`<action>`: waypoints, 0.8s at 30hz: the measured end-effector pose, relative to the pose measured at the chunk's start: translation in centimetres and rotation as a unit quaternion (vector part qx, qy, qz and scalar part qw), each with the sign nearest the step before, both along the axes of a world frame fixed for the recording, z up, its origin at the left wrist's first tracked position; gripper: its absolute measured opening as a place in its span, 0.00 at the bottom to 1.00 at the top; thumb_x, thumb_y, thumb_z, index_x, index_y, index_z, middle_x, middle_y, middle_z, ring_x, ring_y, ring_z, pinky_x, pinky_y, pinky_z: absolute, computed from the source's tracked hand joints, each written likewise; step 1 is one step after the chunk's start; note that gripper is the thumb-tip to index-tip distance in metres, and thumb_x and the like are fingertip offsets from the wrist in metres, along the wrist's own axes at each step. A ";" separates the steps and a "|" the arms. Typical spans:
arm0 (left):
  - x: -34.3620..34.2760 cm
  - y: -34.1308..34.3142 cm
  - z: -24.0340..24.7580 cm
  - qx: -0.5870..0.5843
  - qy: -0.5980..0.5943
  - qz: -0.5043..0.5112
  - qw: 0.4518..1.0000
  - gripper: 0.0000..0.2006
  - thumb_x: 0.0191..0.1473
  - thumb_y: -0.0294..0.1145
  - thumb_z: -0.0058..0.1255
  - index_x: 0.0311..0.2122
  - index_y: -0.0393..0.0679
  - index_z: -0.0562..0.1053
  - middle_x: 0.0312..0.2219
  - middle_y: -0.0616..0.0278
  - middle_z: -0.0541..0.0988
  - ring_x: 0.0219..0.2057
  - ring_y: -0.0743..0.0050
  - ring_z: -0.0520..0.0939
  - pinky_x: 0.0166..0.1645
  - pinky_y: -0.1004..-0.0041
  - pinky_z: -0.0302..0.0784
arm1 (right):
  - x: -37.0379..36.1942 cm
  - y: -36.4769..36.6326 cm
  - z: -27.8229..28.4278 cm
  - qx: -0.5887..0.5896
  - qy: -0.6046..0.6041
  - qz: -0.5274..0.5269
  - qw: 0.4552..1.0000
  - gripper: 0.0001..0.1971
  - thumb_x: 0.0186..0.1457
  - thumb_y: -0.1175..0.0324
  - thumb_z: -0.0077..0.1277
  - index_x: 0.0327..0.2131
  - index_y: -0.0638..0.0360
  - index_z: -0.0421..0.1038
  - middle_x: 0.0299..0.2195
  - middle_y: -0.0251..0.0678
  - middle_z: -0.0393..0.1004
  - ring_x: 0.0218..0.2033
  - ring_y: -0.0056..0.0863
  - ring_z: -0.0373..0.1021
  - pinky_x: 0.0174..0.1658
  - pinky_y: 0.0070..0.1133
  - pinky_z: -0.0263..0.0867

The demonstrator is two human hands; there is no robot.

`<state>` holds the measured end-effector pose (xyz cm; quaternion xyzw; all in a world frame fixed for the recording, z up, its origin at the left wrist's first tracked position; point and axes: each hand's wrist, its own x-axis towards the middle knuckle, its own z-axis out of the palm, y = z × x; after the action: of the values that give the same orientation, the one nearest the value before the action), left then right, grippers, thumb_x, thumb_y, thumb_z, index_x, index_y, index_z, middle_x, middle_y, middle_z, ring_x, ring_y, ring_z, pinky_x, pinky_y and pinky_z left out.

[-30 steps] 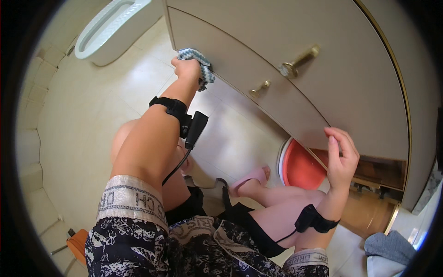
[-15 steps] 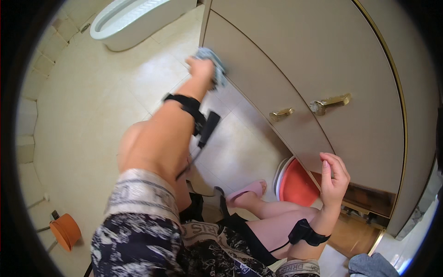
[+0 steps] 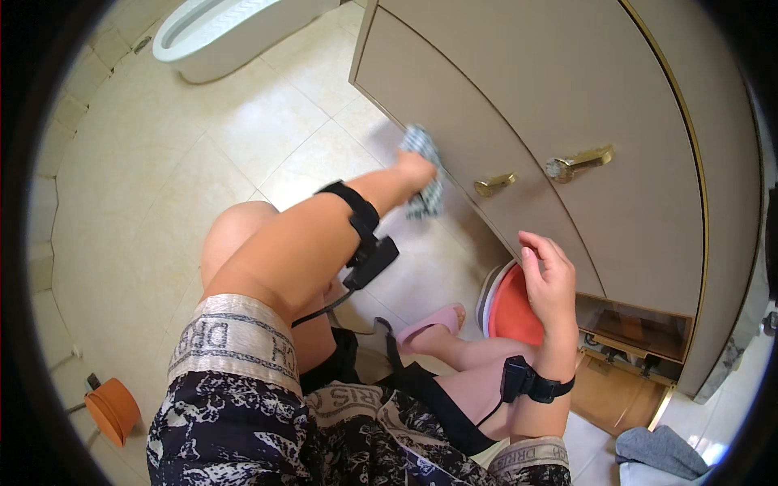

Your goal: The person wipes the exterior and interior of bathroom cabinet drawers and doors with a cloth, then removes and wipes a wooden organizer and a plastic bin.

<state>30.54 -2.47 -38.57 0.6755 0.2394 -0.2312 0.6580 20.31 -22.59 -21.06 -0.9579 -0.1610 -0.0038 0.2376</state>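
A checked grey-white cloth (image 3: 427, 202) is bunched in my left hand (image 3: 416, 170), whose fingers are closed round it. It lies against the lower edge of the beige cabinet (image 3: 454, 105), left of the smaller gold handle (image 3: 495, 185); blur hides whether it presses flat. My right hand (image 3: 553, 279) hovers before the cabinet's lower front, above the red basin (image 3: 515, 312). Its fingers are loosely bent with the thumb apart, and it holds nothing. A larger gold handle (image 3: 579, 164) with a clear knob sits on the upper panel.
A white squat toilet (image 3: 194, 61) stands at the far left on pale floor tiles (image 3: 154, 186). Lower right, a flap (image 3: 620, 397) hangs open beneath the cabinet, beside a grey cloth (image 3: 660, 452). An orange pot-like container (image 3: 113, 409) is at the left. My foot wears a pink slipper (image 3: 429, 324).
My left hand has swept the cloth rightward and nearer along the cabinet's lower edge. My right hand has shifted left and slightly farther away, still holding nothing.
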 end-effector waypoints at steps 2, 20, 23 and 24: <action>-2.8 -2.1 3.0 -0.030 -0.011 -0.124 0.992 0.28 0.45 0.36 0.58 0.47 0.29 0.63 0.45 0.46 0.71 0.44 0.57 0.72 0.44 0.59 0.71 | -0.3 0.4 0.2 -0.007 0.005 0.018 1.000 0.09 0.52 0.73 0.47 0.38 0.62 0.72 0.34 0.41 0.74 0.37 0.38 0.70 0.42 0.25 0.65; 4.8 5.4 0.7 -0.136 -0.056 0.363 0.920 0.22 0.49 0.23 0.42 0.50 0.32 0.58 0.38 0.48 0.73 0.33 0.61 0.78 0.31 0.63 0.76 | -4.7 -10.8 0.1 -0.122 0.185 -0.124 0.967 0.16 0.53 0.62 0.46 0.43 0.61 0.70 0.42 0.46 0.73 0.42 0.43 0.69 0.46 0.29 0.64; 5.1 3.3 -4.6 -0.192 0.003 0.368 0.909 0.19 0.49 0.26 0.43 0.48 0.31 0.61 0.39 0.50 0.73 0.36 0.65 0.77 0.33 0.67 0.74 | -5.7 -11.3 0.0 -0.104 0.192 -0.143 0.965 0.17 0.54 0.62 0.46 0.43 0.60 0.70 0.43 0.46 0.72 0.42 0.43 0.69 0.46 0.30 0.64; 4.8 3.7 -6.3 -0.180 0.002 0.318 0.931 0.18 0.50 0.27 0.43 0.46 0.32 0.62 0.39 0.51 0.73 0.35 0.65 0.77 0.33 0.67 0.74 | -5.9 -10.9 -0.3 -0.099 0.162 -0.107 0.976 0.17 0.54 0.62 0.46 0.44 0.60 0.70 0.43 0.46 0.72 0.41 0.44 0.69 0.45 0.31 0.64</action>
<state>35.33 1.26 -44.87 0.4338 0.3967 -0.0504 0.8074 14.42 -33.45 -21.39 -0.9763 -0.0160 0.1421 0.1626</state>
